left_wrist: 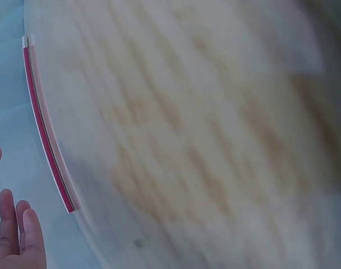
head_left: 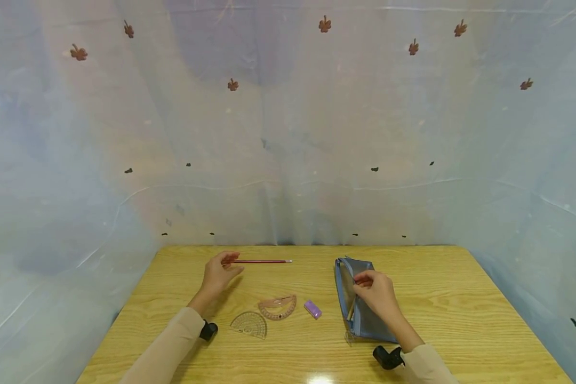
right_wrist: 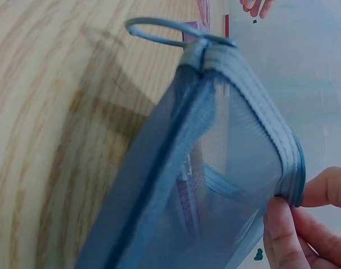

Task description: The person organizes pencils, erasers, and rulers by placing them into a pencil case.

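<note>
My right hand (head_left: pixel 376 290) pinches the zippered edge (right_wrist: pixel 266 123) of a blue mesh pencil case (head_left: pixel 372 322), holding its mouth apart. Through the mesh a slim purple-and-clear stick (right_wrist: pixel 186 204) shows inside; its kind is unclear. At the far left of the table, my left hand (head_left: pixel 218 274) hovers near one end of a red pencil with a white tip (head_left: pixel 264 261). In the left wrist view a gap separates the loosely extended fingers (left_wrist: pixel 9 224) from that pencil, which lies on the table.
Between the hands lie a pink protractor (head_left: pixel 278 309), a clear protractor (head_left: pixel 248 324) and a purple eraser (head_left: pixel 312 309). A ring loop (right_wrist: pixel 159 31) hangs from the case's near corner. A pale patterned sheet (head_left: pixel 288 133) surrounds the wooden table (head_left: pixel 461 314) at the back and sides.
</note>
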Tool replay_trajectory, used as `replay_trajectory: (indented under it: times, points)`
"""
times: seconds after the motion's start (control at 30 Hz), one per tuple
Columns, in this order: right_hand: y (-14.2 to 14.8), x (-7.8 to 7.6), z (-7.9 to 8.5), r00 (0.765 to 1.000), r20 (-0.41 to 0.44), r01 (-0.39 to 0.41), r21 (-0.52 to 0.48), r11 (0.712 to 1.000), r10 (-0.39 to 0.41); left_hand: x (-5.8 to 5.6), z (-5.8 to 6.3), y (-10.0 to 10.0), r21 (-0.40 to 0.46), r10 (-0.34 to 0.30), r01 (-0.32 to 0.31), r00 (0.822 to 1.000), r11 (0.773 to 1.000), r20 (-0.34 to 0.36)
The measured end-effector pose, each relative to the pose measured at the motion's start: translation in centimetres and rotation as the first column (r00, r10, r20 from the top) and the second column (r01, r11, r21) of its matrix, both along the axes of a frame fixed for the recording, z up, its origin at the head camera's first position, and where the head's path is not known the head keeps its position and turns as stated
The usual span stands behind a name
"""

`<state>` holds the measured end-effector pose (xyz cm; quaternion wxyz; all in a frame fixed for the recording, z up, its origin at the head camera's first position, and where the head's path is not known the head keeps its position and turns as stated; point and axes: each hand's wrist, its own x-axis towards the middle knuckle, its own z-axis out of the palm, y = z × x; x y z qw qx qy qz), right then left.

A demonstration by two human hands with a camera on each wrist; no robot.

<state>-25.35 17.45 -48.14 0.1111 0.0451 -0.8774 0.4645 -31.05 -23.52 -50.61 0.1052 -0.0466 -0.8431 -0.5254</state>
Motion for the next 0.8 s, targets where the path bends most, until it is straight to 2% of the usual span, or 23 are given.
replay_trajectory:
  times: [0.37,0.8]
  points:
    - [0.1,0.0,0.0,1.0,-0.006,-0.002,-0.003,1.0,0.002,-0.8,-0.9,-0.8,-0.013,-0.001,0.001,1.0,1.0,-0.005]
    - [0.2,0.0,0.0,1.0,0.002,-0.003,0.007,1.0,0.003,-1.4,-0.4,-0.9,-0.051,0.01,-0.009,1.0,0.999,0.014]
